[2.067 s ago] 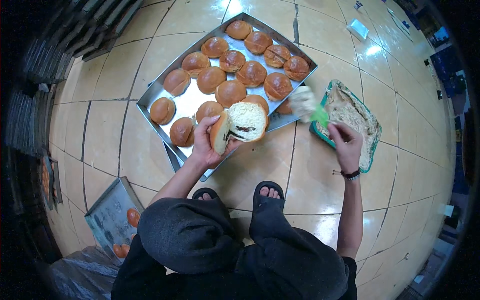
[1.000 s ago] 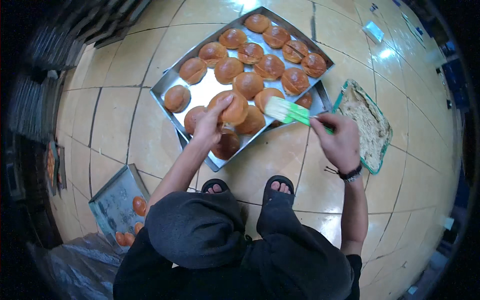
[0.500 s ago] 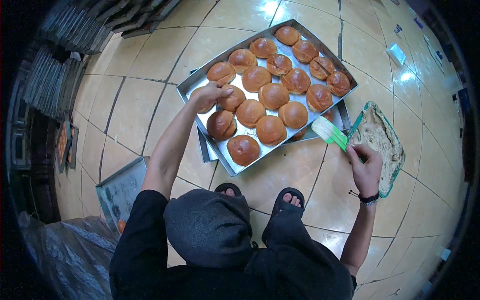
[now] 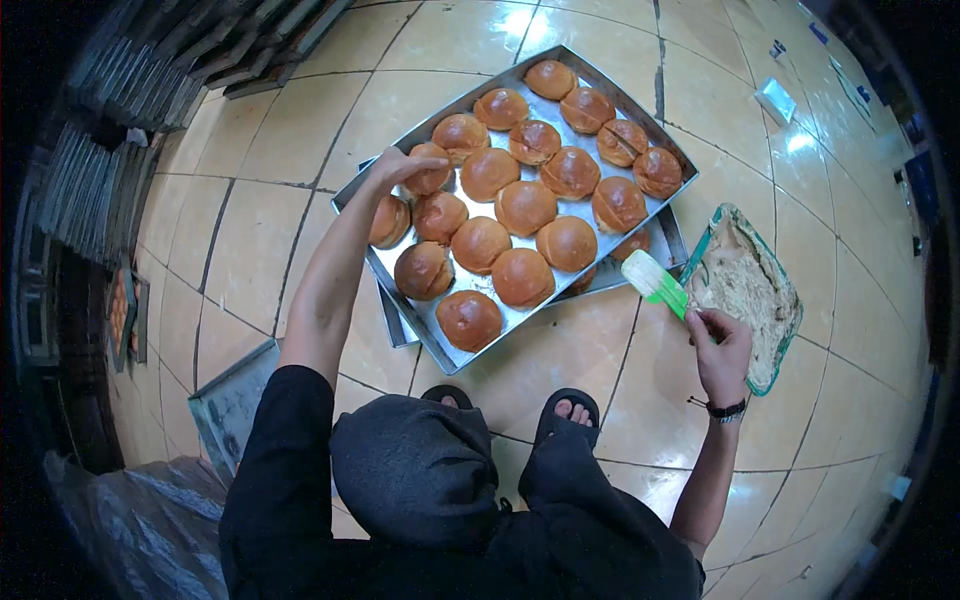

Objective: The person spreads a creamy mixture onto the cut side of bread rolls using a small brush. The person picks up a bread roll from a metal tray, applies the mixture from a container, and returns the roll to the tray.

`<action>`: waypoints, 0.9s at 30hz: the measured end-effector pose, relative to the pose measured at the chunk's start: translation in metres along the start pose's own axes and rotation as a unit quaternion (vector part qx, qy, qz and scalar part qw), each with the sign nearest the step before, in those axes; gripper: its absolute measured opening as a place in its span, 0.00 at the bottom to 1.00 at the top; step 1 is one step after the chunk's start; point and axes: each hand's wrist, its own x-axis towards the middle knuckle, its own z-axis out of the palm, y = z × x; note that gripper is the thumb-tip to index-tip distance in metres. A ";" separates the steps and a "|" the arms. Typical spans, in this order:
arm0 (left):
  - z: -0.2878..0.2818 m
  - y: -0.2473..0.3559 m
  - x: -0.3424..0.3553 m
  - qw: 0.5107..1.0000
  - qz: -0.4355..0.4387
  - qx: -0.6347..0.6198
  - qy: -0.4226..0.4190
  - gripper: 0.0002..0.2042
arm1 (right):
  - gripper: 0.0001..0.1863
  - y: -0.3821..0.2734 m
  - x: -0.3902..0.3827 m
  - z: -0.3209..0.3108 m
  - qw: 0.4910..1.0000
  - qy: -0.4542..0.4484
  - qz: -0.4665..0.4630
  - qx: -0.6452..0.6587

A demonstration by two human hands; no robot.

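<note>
My left hand [image 4: 405,166] reaches over the left side of a metal tray [image 4: 405,322], its fingers curled round a glossy brown bun [image 4: 430,180]. Several more round buns [image 4: 526,207] fill the tray in rows, some with a slit visible in the side. To the right, my right hand [image 4: 722,352] grips a green spatula [image 4: 657,281], its head coated with pale cream. Beside that hand lies a green-rimmed tub [image 4: 757,300] of thick, off-white cream. The spatula's head is apart from the buns and points toward the tray.
A second tray [image 4: 672,240] lies under the first, with buns partly hidden in it. Another metal tray [image 4: 228,405] rests by my left arm, near dark plastic sheeting [image 4: 140,515]. Stacked trays [image 4: 100,195] stand at the left. My sandalled feet [image 4: 572,410] are close to the tray.
My left hand has moved from the bun at the tray's left corner to the one farther along that edge. The right hand still holds the spatula near the tub. The view has shifted slightly.
</note>
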 end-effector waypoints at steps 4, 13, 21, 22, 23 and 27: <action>0.031 0.073 -0.047 0.975 0.172 -0.116 -0.079 0.24 | 0.17 0.029 0.002 -0.048 0.985 0.073 0.000 -0.159; -0.028 0.018 -0.071 0.764 0.082 -0.599 -0.226 0.22 | 0.10 0.122 0.101 -0.101 0.867 0.162 0.106 -0.460; 0.007 0.005 -0.148 0.683 -0.017 -0.702 -0.199 0.27 | 0.09 0.165 0.138 -0.055 0.864 0.127 0.156 -0.462; 0.012 0.001 -0.155 0.687 -0.014 -0.700 -0.195 0.28 | 0.09 0.166 0.141 -0.048 0.867 0.124 0.153 -0.459; 0.021 0.003 -0.161 0.688 -0.011 -0.699 -0.195 0.29 | 0.10 0.167 0.144 -0.045 0.887 0.141 0.174 -0.403; 0.047 0.007 -0.185 0.694 -0.032 -0.695 -0.188 0.30 | 0.15 0.168 0.152 -0.032 0.936 0.160 0.227 -0.214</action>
